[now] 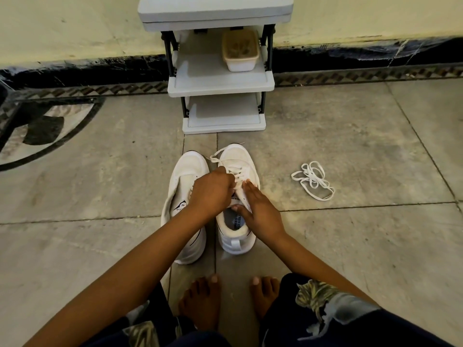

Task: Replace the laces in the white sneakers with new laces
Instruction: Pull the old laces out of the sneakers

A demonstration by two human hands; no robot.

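Two white sneakers stand side by side on the floor in front of me. The left sneaker [184,176] has no lace that I can see. The right sneaker [238,156] carries a white lace [236,171] through its front eyelets, with a loose end [215,156] trailing over the toe. My left hand [213,190] is curled over the lace at the middle of that shoe. My right hand [259,211] grips the shoe's tongue and right side, thumb at the opening. A separate loose white lace [313,180] lies bunched on the floor to the right.
A grey plastic shelf rack [220,83] stands against the wall just beyond the shoes, with a lidded tub [240,50] on its middle shelf. My bare feet [200,304] rest on the tile floor [350,246] close behind the sneakers.
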